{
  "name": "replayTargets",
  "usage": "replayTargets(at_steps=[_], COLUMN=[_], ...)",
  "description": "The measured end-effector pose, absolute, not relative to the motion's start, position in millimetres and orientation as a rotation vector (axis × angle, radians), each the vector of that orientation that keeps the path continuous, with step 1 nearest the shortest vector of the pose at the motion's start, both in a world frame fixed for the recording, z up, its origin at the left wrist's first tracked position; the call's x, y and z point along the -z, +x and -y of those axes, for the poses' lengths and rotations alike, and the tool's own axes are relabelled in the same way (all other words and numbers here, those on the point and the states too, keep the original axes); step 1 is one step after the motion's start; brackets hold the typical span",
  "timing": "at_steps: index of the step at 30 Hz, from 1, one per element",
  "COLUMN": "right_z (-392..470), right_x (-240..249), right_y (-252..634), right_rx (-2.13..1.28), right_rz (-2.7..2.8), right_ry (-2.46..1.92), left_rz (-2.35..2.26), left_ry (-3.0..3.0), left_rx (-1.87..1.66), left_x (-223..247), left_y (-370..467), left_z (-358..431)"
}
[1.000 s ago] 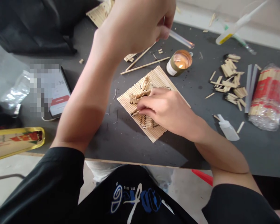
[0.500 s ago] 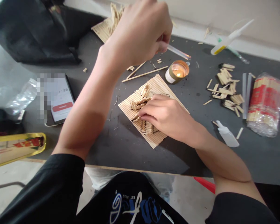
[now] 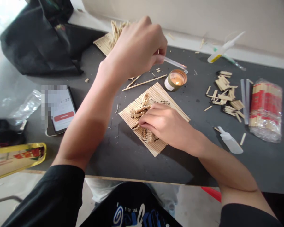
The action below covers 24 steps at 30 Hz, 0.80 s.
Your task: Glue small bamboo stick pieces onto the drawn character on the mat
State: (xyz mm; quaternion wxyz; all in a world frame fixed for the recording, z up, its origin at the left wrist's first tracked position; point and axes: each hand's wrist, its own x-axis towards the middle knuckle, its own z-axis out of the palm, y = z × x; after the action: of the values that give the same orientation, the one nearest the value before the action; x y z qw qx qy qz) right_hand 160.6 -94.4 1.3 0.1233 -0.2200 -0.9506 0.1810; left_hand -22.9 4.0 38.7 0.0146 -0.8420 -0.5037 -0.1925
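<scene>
My left hand (image 3: 144, 47) is closed round a translucent glue stick (image 3: 174, 62). The stick's far tip is over the back rim of a lit candle in a tin (image 3: 170, 85). Lower down, my right hand (image 3: 162, 121) pinches a short wooden stick piece (image 3: 135, 125) at the left part of a square mat of wooden sticks (image 3: 156, 151). On the mat stand small stacked-stick walls (image 3: 139, 111), and dark curved lines are drawn on it. My right hand hides part of these walls.
Loose stick pieces (image 3: 223, 97), glue sticks (image 3: 245, 97) and a wrapped stick bundle (image 3: 266, 110) lie right. A white squeeze bottle (image 3: 230, 142) is nearer. A phone (image 3: 62, 110) and black bag (image 3: 38, 44) are left. Another stick mat (image 3: 103, 44) is behind my left arm.
The whole view has shifted slightly, with the table lower in the picture. Both hands keep their holds, the glue stick tip still by the candle's rim.
</scene>
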Motion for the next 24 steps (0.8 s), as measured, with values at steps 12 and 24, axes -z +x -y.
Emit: replayTargets(at_steps=[12, 24], right_z=[93.6, 89.2], right_x=[-1.9, -12.3], right_y=[161.7, 167.0], right_rx=[-0.595, -0.666], right_rz=[2.782, 2.708], right_ry=[-0.665, -0.682], left_rz=[1.584, 1.560], left_ry=[-2.593, -2.622], left_rx=[0.537, 0.591], left_x=[-40.1, -40.3], left_y=[-23.8, -24.8], left_z=[-0.4, -2.4])
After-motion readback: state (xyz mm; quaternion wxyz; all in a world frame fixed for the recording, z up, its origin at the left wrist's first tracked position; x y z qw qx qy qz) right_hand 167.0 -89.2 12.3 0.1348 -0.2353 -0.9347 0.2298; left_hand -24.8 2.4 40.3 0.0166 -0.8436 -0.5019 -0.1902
